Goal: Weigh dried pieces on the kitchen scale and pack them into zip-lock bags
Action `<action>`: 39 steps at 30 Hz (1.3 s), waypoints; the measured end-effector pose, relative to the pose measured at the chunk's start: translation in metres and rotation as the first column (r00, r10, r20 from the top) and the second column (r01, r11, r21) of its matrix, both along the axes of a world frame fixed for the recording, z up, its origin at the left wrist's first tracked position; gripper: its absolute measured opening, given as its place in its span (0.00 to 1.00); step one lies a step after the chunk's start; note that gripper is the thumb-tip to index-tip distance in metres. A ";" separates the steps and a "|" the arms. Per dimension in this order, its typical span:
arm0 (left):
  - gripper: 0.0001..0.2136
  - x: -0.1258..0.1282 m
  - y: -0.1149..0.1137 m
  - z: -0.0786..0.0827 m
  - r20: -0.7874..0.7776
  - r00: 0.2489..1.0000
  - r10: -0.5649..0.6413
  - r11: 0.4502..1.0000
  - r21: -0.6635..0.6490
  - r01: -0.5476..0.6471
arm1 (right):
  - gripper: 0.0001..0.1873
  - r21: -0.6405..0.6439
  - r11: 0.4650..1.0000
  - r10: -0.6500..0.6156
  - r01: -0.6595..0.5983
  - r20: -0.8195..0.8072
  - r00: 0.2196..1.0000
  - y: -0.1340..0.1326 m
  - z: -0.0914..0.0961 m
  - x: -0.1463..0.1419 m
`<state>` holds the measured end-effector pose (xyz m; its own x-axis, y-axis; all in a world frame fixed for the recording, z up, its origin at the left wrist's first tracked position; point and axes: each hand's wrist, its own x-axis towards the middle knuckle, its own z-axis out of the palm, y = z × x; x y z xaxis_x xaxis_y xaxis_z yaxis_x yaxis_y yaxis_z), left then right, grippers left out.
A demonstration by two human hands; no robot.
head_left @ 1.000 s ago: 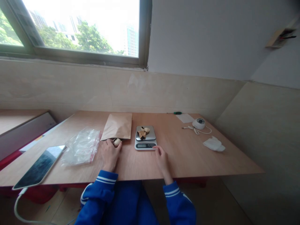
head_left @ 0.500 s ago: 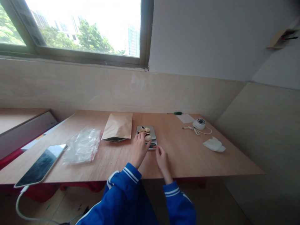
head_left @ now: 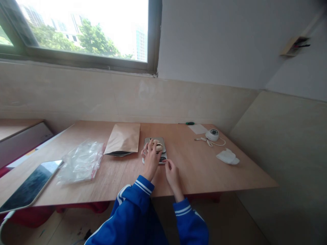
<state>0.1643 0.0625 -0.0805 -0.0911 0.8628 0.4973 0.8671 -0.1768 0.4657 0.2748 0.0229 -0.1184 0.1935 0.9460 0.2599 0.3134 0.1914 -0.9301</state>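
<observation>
A small kitchen scale (head_left: pixel 162 140) with a silver plate and a dark display panel stands in the middle of the table. Pale, rounded, shell-like pieces (head_left: pixel 159 147) with dark slits lie on its plate, partly covered by my left hand (head_left: pixel 151 158). That hand reaches over the scale, its fingers and thumb bent around the pieces. At the scale's front right corner is my right hand (head_left: pixel 172 173), fingers curled and the thumb and fingertips closed at the edge. A brown paper pouch (head_left: pixel 124 137) lies left of the scale, its dark mouth toward me.
Clear plastic bags (head_left: pixel 80 161) lie left of the pouch, beside a phone (head_left: pixel 32 185) on a cable. At the right are a white dome camera (head_left: pixel 212 135) with its cord, a crumpled white tissue (head_left: pixel 228 156), white paper (head_left: pixel 198 129) and a green-handled screwdriver (head_left: pixel 189 123).
My left hand's fingers have spread further over the pieces on the scale. My right hand stays at the scale's corner. The whole view has shifted slightly.
</observation>
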 end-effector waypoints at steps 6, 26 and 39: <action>0.15 -0.057 -0.024 0.011 0.234 0.971 0.045 0.997 0.046 -0.058 | 0.16 -0.037 0.999 -0.001 0.002 0.020 1.000 -0.004 0.004 0.001; 0.11 -0.124 -0.038 -0.040 0.331 0.940 0.079 0.996 -0.066 -0.061 | 0.17 -0.050 0.998 0.030 -0.027 0.066 0.997 -0.007 0.005 0.001; 0.11 -0.122 -0.042 -0.033 0.314 0.946 0.086 0.996 -0.002 -0.090 | 0.16 -0.081 0.997 0.023 -0.016 0.088 0.996 -0.004 0.002 0.001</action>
